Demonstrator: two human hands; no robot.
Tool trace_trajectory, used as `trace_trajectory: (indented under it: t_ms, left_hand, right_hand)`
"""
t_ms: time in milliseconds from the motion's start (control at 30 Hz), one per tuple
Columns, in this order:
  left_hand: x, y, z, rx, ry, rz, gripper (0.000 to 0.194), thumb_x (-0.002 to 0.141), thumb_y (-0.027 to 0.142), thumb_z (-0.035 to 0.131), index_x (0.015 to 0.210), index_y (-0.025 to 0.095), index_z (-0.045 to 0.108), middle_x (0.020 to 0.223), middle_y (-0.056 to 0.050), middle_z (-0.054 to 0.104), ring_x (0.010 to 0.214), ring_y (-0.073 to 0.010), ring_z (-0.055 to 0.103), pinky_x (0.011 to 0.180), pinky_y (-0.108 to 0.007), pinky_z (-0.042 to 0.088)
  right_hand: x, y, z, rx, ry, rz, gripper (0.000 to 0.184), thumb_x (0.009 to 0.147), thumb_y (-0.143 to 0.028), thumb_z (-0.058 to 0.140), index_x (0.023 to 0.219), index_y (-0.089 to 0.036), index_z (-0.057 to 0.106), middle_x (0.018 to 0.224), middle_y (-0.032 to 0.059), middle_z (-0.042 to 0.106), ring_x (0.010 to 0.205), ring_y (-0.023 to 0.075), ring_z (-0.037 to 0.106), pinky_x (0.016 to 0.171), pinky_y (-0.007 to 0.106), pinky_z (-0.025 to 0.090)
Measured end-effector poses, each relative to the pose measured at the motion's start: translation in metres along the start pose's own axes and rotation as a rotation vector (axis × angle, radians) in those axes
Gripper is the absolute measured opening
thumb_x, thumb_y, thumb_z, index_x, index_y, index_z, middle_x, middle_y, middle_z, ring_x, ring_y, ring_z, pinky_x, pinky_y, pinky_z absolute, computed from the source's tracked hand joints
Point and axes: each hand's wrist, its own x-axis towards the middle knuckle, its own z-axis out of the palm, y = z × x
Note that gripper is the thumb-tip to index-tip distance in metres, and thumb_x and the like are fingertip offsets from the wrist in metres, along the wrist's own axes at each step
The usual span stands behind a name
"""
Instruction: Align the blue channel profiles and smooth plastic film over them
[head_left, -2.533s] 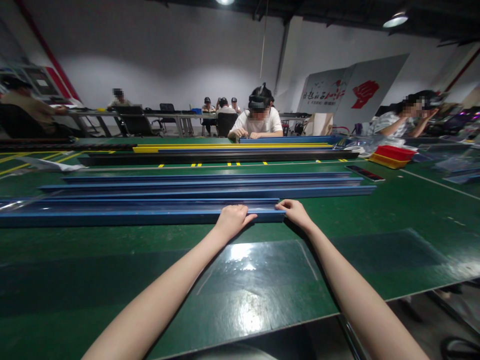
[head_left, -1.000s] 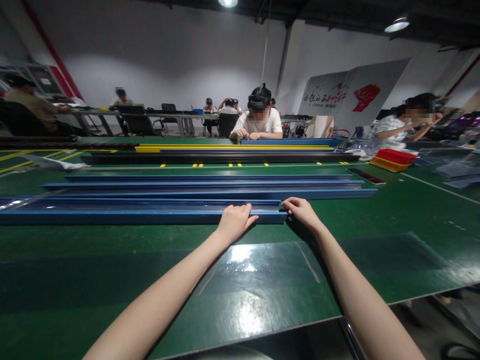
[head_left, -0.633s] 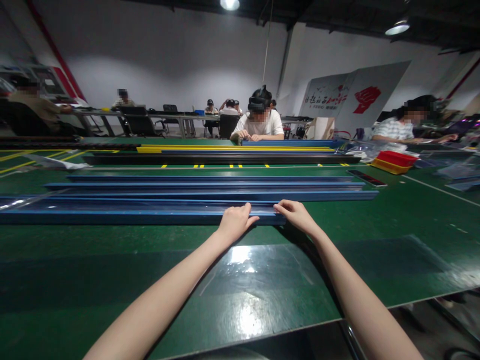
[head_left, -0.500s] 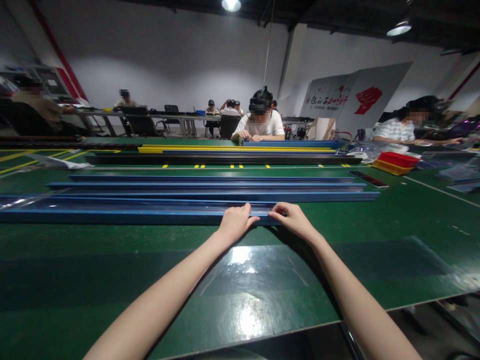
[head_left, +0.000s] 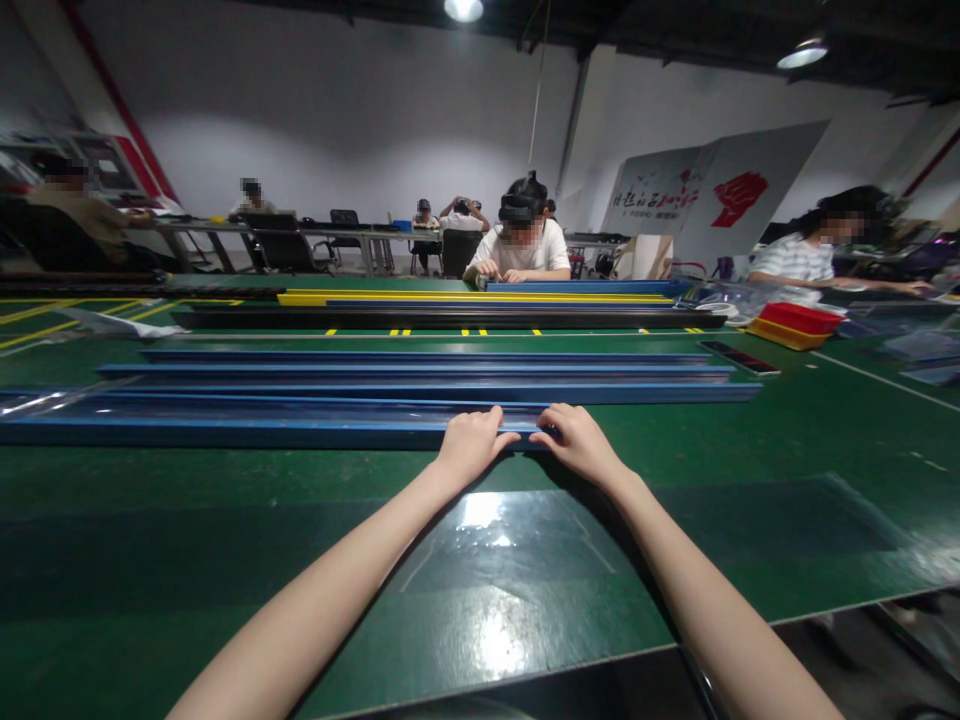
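Observation:
A long blue channel profile (head_left: 262, 436) lies crosswise on the green table, nearest to me. My left hand (head_left: 471, 440) grips it close to its right end, fingers over the channel and thumb along the near wall. At the right end itself, my right hand (head_left: 576, 440) holds the profile with curled fingers and the thumb on the near side. Its fingers hide the very end. Glossy clear film (head_left: 60, 398) shows at the left part of the channel. More blue profiles (head_left: 420, 374) lie parallel just behind.
A clear plastic sheet (head_left: 525, 540) lies flat before me. Farther back are a black profile (head_left: 450, 318), yellow strips (head_left: 465, 299), a phone (head_left: 739, 357) and a red and yellow tray (head_left: 793, 325). A co-worker (head_left: 517, 245) sits opposite; another person (head_left: 802, 255) works at right.
My right hand has shifted slightly left and its fingers have wrapped further over the profile's end. My left hand stays in place.

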Motion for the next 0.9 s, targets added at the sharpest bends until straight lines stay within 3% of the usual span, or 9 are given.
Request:
trace_trajectory:
  t_ms: [167,333,900]
  left_hand:
    - [0.000,-0.003,-0.001,-0.029,0.017,0.037,0.032,0.084,0.048,0.045,0.087,0.017,0.053,0.082,-0.007,0.066,0.078,-0.0207,0.063,0.065,-0.027,0.043]
    - [-0.001,-0.006,-0.005,-0.065,0.003,0.045,0.028,0.084,0.044,0.047,0.086,0.018,0.055,0.085,-0.005,0.066,0.078,-0.0194,0.062,0.067,-0.027,0.043]
    - [-0.001,-0.013,-0.006,-0.092,-0.010,0.059,0.017,0.083,0.033,0.052,0.092,0.020,0.058,0.094,-0.004,0.066,0.088,-0.0181,0.060,0.075,-0.027,0.043]
  right_hand:
    - [0.002,-0.003,-0.004,-0.177,0.009,-0.084,0.020,0.083,-0.033,0.049,0.074,-0.017,0.056,0.077,0.0042,0.062,0.074,0.0153,0.052,0.069,0.028,0.026]
    - [0.004,-0.002,-0.006,-0.204,0.000,-0.098,0.019,0.082,-0.033,0.049,0.074,-0.017,0.057,0.077,0.0043,0.062,0.072,0.0149,0.052,0.069,0.029,0.025]
    - [-0.011,0.024,-0.019,-0.278,-0.018,0.010,0.015,0.079,-0.029,0.050,0.069,-0.018,0.055,0.075,0.0041,0.061,0.071,0.0157,0.052,0.067,0.028,0.026]
